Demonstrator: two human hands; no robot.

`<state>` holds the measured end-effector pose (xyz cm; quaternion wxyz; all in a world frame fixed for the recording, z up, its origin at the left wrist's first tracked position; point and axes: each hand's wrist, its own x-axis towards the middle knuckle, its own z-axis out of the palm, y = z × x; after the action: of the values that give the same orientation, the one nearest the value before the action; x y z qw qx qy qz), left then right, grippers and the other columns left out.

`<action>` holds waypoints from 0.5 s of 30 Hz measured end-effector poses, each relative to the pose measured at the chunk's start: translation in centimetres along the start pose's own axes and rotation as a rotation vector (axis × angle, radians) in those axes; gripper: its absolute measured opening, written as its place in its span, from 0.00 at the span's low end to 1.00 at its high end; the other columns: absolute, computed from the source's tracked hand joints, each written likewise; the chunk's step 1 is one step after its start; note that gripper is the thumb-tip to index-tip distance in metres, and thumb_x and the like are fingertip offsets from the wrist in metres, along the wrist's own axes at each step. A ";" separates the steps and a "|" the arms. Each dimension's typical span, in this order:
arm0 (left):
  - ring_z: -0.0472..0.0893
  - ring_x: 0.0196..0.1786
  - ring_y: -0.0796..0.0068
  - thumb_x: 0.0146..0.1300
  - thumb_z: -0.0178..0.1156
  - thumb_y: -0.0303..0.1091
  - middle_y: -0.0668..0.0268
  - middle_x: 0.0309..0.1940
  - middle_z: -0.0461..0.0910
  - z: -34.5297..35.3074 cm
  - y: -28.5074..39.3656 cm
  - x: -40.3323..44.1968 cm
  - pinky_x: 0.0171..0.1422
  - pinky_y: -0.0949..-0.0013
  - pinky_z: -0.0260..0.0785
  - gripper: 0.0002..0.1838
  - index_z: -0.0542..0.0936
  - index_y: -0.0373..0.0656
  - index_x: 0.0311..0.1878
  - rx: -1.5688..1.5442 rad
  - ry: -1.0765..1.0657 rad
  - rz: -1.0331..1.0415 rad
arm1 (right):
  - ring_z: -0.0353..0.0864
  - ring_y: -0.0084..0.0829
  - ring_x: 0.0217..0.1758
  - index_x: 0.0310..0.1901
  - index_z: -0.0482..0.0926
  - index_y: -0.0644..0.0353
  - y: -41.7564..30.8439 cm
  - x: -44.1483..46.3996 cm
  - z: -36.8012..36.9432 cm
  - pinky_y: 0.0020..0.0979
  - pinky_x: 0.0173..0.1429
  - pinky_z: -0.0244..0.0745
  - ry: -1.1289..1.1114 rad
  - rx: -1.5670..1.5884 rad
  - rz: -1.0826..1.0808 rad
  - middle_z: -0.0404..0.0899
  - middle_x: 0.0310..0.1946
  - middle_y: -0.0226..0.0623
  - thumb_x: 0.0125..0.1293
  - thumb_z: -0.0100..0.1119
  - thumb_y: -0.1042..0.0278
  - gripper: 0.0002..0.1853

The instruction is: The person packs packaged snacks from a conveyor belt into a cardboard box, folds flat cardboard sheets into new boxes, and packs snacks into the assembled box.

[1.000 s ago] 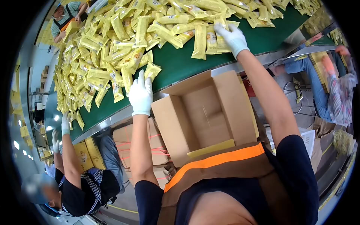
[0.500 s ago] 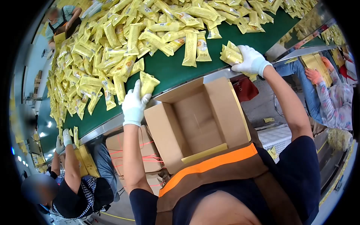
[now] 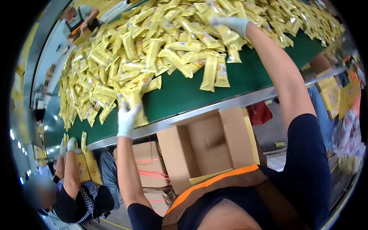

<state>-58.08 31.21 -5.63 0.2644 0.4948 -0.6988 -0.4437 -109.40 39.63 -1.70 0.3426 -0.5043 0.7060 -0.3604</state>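
Observation:
My left hand (image 3: 127,122), in a white glove, grips several yellow snack packets (image 3: 134,102) at the near edge of the pile. My right hand (image 3: 230,24), also gloved, reaches over the far part of the pile with its fingers stretched out, touching or just above the packets (image 3: 226,37) there. Motion blurs it a little, and the palm side is hidden. Below the belt edge, in front of my body, an open cardboard box (image 3: 209,147) has its flaps spread, and nothing shows inside it.
A green conveyor belt (image 3: 172,97) with a metal edge (image 3: 226,100) carries the large pile. Strapped cartons (image 3: 147,163) stand left of the box, a red bag (image 3: 260,113) right. Co-workers are at left (image 3: 86,195), far left (image 3: 80,19) and right (image 3: 349,128).
My right hand has moved from the belt's near edge up onto the pile; the packets it held no longer show there. My left hand has moved left to the pile's edge. The view has shifted.

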 end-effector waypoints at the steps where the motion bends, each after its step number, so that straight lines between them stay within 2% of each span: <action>1: 0.82 0.45 0.72 0.57 0.70 0.32 0.58 0.48 0.82 0.8 -0.1 0.3 0.50 0.70 0.75 0.30 0.73 0.27 0.59 0.050 0.000 -0.042 | 0.59 0.38 0.77 0.72 0.63 0.65 -2.2 -1.6 1.3 0.37 0.77 0.52 -0.050 -0.107 0.106 0.65 0.71 0.48 0.55 0.59 0.24 0.56; 3: 0.82 0.44 0.71 0.56 0.71 0.35 0.58 0.47 0.83 2.2 -1.7 0.7 0.51 0.69 0.75 0.28 0.76 0.30 0.57 -0.072 0.024 0.081 | 0.63 0.40 0.75 0.73 0.63 0.62 -0.8 0.3 3.3 0.38 0.75 0.57 -0.054 -0.418 0.149 0.65 0.72 0.48 0.56 0.59 0.25 0.54; 5: 0.82 0.47 0.65 0.54 0.72 0.41 0.55 0.47 0.83 2.3 0.0 -0.6 0.56 0.66 0.73 0.33 0.76 0.31 0.59 0.045 0.001 0.100 | 0.64 0.42 0.74 0.73 0.59 0.71 -3.4 -3.3 4.3 0.38 0.74 0.59 -0.218 -0.131 0.035 0.64 0.71 0.54 0.56 0.60 0.28 0.57; 7: 0.80 0.53 0.56 0.50 0.72 0.50 0.50 0.50 0.80 2.9 -0.8 -1.7 0.60 0.62 0.70 0.40 0.75 0.33 0.62 0.395 0.136 0.247 | 0.62 0.44 0.76 0.72 0.56 0.77 2.0 -2.3 4.4 0.38 0.76 0.56 -0.045 -0.212 0.059 0.63 0.71 0.59 0.51 0.64 0.27 0.63; 8: 0.77 0.57 0.50 0.47 0.72 0.55 0.48 0.52 0.78 3.1 -0.8 -2.2 0.64 0.60 0.67 0.45 0.74 0.35 0.64 0.473 0.149 0.237 | 0.64 0.44 0.75 0.73 0.54 0.77 2.2 -3.7 4.1 0.38 0.75 0.58 0.021 -0.230 0.034 0.63 0.71 0.59 0.51 0.65 0.29 0.62; 9: 0.77 0.57 0.50 0.47 0.71 0.55 0.49 0.53 0.77 2.9 -0.6 -2.7 0.64 0.60 0.67 0.44 0.74 0.36 0.64 0.522 0.146 0.291 | 0.65 0.43 0.74 0.73 0.53 0.77 1.9 -6.7 4.0 0.38 0.73 0.61 0.095 -0.249 0.015 0.64 0.70 0.58 0.52 0.66 0.32 0.61; 11: 0.77 0.57 0.51 0.48 0.70 0.54 0.50 0.53 0.77 1.9 1.0 -3.3 0.64 0.60 0.67 0.43 0.74 0.37 0.64 0.520 0.025 0.260 | 0.69 0.42 0.71 0.72 0.56 0.75 -0.1 -13.2 4.1 0.38 0.70 0.66 0.216 0.123 0.014 0.66 0.69 0.57 0.52 0.69 0.37 0.58; 13: 0.75 0.60 0.57 0.50 0.73 0.48 0.51 0.57 0.75 1.2 0.7 -3.3 0.67 0.64 0.66 0.41 0.72 0.35 0.65 0.439 -0.011 0.171 | 0.75 0.46 0.65 0.69 0.62 0.71 1.0 -17.7 2.3 0.40 0.67 0.70 0.191 -0.231 0.061 0.69 0.66 0.56 0.49 0.72 0.41 0.53; 15: 0.75 0.60 0.55 0.50 0.72 0.50 0.51 0.57 0.75 1.3 1.5 -2.7 0.68 0.63 0.65 0.44 0.71 0.38 0.68 0.544 -0.043 0.138 | 0.77 0.50 0.59 0.63 0.67 0.66 3.9 -20.1 3.2 0.42 0.65 0.71 0.182 -0.643 0.081 0.73 0.60 0.52 0.46 0.72 0.43 0.47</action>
<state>-58.86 34.32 -4.78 0.1364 0.4892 -0.8299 -0.2311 -103.33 59.32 -4.18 0.1157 -0.5239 0.8306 -0.1488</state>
